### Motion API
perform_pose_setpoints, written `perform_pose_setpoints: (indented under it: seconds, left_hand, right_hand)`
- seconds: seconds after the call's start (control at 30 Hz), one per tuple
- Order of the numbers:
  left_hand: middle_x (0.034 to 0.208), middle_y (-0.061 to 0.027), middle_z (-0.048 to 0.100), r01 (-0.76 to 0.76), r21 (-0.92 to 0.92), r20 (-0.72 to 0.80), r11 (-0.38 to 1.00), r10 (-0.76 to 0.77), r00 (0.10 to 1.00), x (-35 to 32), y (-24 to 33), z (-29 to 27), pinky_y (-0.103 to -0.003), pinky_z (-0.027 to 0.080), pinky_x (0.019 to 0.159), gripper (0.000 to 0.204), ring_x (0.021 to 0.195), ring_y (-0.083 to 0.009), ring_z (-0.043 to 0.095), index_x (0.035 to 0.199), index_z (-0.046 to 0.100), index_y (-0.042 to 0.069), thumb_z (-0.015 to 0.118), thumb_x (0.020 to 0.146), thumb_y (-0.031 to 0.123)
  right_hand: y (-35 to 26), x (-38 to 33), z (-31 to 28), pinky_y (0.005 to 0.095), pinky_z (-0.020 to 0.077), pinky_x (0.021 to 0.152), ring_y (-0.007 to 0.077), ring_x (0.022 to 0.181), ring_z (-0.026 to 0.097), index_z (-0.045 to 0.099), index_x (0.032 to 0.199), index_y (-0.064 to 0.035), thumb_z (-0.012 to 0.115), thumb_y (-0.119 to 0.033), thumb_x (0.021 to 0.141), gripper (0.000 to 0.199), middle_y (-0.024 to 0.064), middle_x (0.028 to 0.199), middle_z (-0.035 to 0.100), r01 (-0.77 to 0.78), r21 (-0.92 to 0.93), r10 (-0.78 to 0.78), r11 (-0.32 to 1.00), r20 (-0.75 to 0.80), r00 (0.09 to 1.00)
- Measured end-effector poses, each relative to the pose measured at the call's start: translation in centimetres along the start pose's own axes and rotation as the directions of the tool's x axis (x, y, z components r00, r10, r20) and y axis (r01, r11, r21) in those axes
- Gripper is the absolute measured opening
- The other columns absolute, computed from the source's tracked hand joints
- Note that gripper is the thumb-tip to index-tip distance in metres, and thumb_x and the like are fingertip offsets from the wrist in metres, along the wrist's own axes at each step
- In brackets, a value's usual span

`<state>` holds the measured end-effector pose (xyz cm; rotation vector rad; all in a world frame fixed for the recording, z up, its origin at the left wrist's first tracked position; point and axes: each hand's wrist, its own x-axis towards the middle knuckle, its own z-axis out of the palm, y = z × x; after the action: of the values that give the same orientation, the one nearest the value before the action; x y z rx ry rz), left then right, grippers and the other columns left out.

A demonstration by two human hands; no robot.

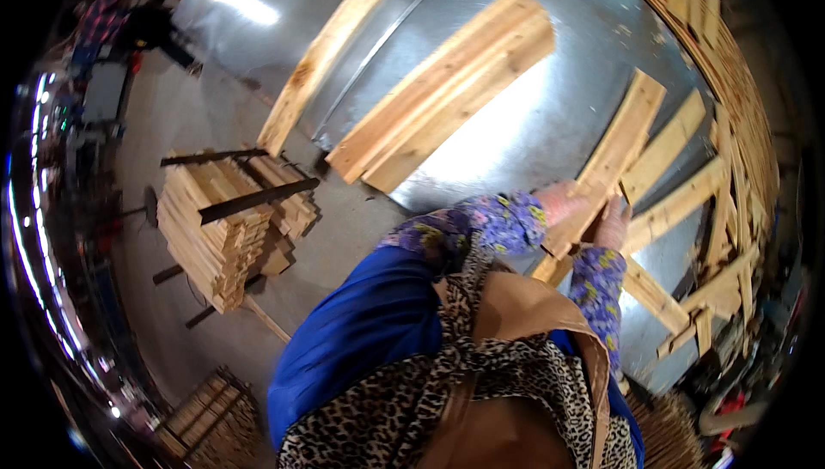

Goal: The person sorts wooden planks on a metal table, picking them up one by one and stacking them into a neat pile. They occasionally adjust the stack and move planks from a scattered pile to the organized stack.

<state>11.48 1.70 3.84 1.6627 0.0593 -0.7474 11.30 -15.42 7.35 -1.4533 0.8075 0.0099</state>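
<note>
On the metal table in front of me lies a long wooden board (626,130), slanting from far right toward my body. My left hand (563,202) grips its left edge near the close end. Across from it, my right hand (612,223) holds the same board by the right edge, fingers pointing away from me. The undersides of both hands are hidden. Beside the right hand, a second plank (664,146) and a third plank (675,204) fan outward. Another plank (655,292) lies nearer, to the right of my sleeve.
Several boards lie side by side on the metal table (593,31), with one board (322,65) farther left. A stack of boards (215,228) rests on dark metal bars at left. Loose strips crowd the right side. A person (107,22) is at far left.
</note>
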Motion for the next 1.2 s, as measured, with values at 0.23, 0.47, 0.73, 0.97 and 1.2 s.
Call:
perform_pose_setpoints:
  seconds: [0.23, 0.47, 0.73, 0.97, 1.2]
  left_hand:
    - [0.153, -0.0214, 0.063, 0.012, -0.377, 0.251, 0.926, 0.090, 0.964, -3.4, 4.5, -7.0, -0.041, 0.041, 0.124, 0.077, 0.145, -0.0300, 0.056, 0.157, 0.054, -0.002, 0.075, 0.100, 0.047]
    - [0.127, -0.0127, 0.076, 0.066, -0.555, 0.005, 0.829, -0.076, 0.997, -2.9, -5.1, -10.7, -0.040, 0.057, 0.106, 0.050, 0.121, -0.0253, 0.072, 0.138, 0.071, 0.002, 0.079, 0.096, 0.028]
    - [0.129, -0.0158, 0.075, 0.029, -0.724, -0.090, 0.690, -0.136, 0.987, -7.6, -0.3, -13.6, -0.040, 0.054, 0.107, 0.051, 0.116, -0.0272, 0.071, 0.143, 0.065, -0.005, 0.070, 0.095, 0.012]
    - [0.137, -0.0148, 0.070, -0.137, -0.274, -0.277, 0.952, 0.058, 0.959, -11.4, -1.9, -15.4, -0.039, 0.048, 0.112, 0.062, 0.125, -0.0260, 0.065, 0.147, 0.061, -0.005, 0.068, 0.092, 0.022]
    - [0.146, -0.0227, 0.065, -0.022, -0.482, -0.038, 0.876, 0.004, 0.999, -15.4, -5.0, -18.1, -0.041, 0.044, 0.120, 0.077, 0.136, -0.0328, 0.061, 0.153, 0.056, -0.003, 0.078, 0.094, 0.041]
  right_hand:
    - [-0.5, -4.0, 5.8, 0.0355, 0.0564, 0.087, 0.0192, 0.102, 0.067, 0.060, 0.148, 0.0000, 0.063, -0.039, 0.111, 0.053, 0.0090, 0.118, 0.072, 0.176, 0.031, -0.178, 0.984, 0.229, 0.957]
    - [-6.6, -3.1, 11.5, 0.0439, 0.0487, 0.116, 0.0362, 0.142, 0.062, 0.058, 0.151, 0.0020, 0.074, -0.049, 0.099, 0.074, 0.0213, 0.141, 0.072, 0.487, -0.716, -0.313, 0.500, 0.375, 0.873]
    - [-8.0, 14.0, 15.0, 0.0495, 0.0626, 0.092, 0.0401, 0.116, 0.074, 0.052, 0.145, 0.0113, 0.083, -0.034, 0.091, 0.077, 0.0280, 0.135, 0.069, -0.054, -0.057, 0.038, 0.997, -0.238, 0.970]
    - [-6.6, 13.3, 14.2, 0.0449, 0.0668, 0.088, 0.0325, 0.102, 0.077, 0.060, 0.140, 0.0069, 0.067, -0.008, 0.095, 0.048, 0.0201, 0.121, 0.074, 0.044, 0.253, -0.105, 0.966, 0.236, 0.966]
    - [-4.1, -4.4, 16.3, 0.0373, 0.0589, 0.100, 0.0261, 0.116, 0.071, 0.047, 0.162, -0.0014, 0.064, -0.005, 0.092, 0.072, 0.0202, 0.132, 0.072, 0.050, -0.001, -0.045, 0.999, 0.427, 0.903]
